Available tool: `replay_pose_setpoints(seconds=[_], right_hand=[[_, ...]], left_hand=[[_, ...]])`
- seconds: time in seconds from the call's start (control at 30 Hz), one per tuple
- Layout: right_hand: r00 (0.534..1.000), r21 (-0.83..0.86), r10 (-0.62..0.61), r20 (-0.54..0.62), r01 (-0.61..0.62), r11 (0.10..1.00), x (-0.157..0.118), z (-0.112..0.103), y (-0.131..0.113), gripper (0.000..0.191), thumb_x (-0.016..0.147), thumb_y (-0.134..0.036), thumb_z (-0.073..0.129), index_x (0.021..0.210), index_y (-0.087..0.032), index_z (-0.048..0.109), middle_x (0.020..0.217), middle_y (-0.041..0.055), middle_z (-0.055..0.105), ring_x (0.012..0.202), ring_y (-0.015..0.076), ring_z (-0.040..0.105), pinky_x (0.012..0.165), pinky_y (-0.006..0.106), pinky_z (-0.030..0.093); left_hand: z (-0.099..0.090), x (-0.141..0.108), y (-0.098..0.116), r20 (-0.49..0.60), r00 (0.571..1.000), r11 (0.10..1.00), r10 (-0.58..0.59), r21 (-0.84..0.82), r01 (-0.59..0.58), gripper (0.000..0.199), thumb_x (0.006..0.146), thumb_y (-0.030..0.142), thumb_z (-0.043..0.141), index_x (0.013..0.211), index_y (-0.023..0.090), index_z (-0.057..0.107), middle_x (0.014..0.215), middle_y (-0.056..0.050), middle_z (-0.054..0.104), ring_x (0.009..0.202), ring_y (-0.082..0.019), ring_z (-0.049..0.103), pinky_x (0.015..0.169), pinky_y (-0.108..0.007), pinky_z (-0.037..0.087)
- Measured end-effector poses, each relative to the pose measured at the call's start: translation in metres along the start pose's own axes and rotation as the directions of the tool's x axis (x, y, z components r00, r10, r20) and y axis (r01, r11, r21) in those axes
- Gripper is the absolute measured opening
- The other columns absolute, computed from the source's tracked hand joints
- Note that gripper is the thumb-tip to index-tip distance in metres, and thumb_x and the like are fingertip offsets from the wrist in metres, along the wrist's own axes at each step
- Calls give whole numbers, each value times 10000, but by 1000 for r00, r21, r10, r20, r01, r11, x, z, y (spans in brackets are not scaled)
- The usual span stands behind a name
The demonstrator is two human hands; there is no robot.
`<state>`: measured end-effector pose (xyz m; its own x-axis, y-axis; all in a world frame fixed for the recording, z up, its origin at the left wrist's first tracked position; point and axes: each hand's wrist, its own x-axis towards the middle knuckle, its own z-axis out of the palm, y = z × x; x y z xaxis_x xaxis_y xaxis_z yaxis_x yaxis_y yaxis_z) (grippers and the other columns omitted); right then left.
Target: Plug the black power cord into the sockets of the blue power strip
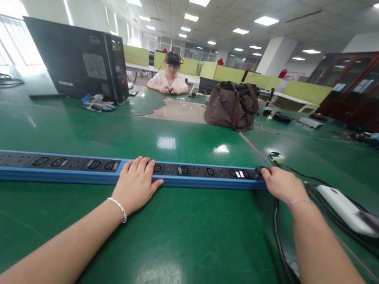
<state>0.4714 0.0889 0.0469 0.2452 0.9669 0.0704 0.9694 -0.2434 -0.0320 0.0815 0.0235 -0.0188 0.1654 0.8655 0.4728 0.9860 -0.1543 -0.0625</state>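
Power strip (96, 173) lies on green table (176, 237); L hand (136, 184) rests flat atop strip's visible mid, fingers slightly spread, unclenched; R hand (284, 184) at strip's R end, fingers pinching blk plug (259, 171); blk cable (275, 221) by strip's R end

Nothing legible from here. Power strip (202, 171): white labels (239, 174) between left hand (136, 182) and right hand (283, 184), nearer the right, unreadable. PC tower (68, 57) beyond left hand: pale sticker (93, 66), print too small.
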Motion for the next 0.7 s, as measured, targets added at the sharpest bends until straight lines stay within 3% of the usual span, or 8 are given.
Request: replay_pose_setpoints(seconds=[0.1, 0.23, 0.37, 0.43, 0.53, 0.7], right_hand=[[996, 297, 46, 70, -65, 953, 6, 1, 15, 444, 901, -408, 259, 905, -139, 612, 816, 122, 706, 776, 228, 663, 696, 313, 471], [990, 320, 107, 96, -133, 938, 5, 1, 23, 360, 875, -399, 352, 911, -135, 594, 761, 108, 706, 768, 234, 659, 680, 308, 449], [981, 436, 166, 102, -194, 879, -3, -13, 18, 397, 888, -438, 322, 983, -138, 564, 845, 124, 699, 667, 186, 650, 631, 269, 432], [981, 350, 184, 63, -194, 916, -5, -20, 15, 430, 886, -470, 312, 983, -146, 577, 893, 144, 689, 693, 200, 643, 633, 279, 419], [985, 113, 170, -36, -165, 980, -4, -23, 17, 489, 887, -483, 284, 996, -129, 602, 1035, 200, 646, 901, 268, 608, 702, 313, 403], [995, 23, 98, 11, -98, 995, 1, -13, 26, 524, 898, -449, 255, 1054, -90, 602, 1129, 228, 605, 991, 294, 569, 727, 319, 395]], left_hand=[[-1, 0, 0, 2, 1000, 1000, 0, -6, 0, 547, 859, 484, 399, 1251, 114, 494, 1287, -175, 527, 1237, -309, 426, 1012, -472, 304], [-1, 0, 1, 7, 1000, 1000, 3, 11, -3, 556, 867, 485, 379, 1249, 97, 493, 1284, -175, 527, 1233, -313, 423, 1011, -470, 305], [-1, 1, 1, 4, 1000, 1000, 5, 7, -5, 542, 864, 484, 382, 1246, 116, 497, 1284, -175, 529, 1226, -308, 431, 1005, -475, 310], [-1, 1, 1, 5, 1000, 1000, 4, 4, -4, 537, 862, 482, 385, 1246, 124, 497, 1285, -173, 529, 1226, -305, 433, 1006, -476, 310], [-1, 1, 0, 4, 1000, 1000, 3, 3, -3, 539, 864, 484, 377, 1249, 126, 494, 1286, -171, 529, 1228, -303, 432, 1006, -474, 312], [1, 0, -1, -1, 1000, 1000, 4, 4, -4, 546, 866, 490, 368, 1252, 123, 492, 1288, -170, 525, 1233, -307, 425, 1009, -474, 307]])
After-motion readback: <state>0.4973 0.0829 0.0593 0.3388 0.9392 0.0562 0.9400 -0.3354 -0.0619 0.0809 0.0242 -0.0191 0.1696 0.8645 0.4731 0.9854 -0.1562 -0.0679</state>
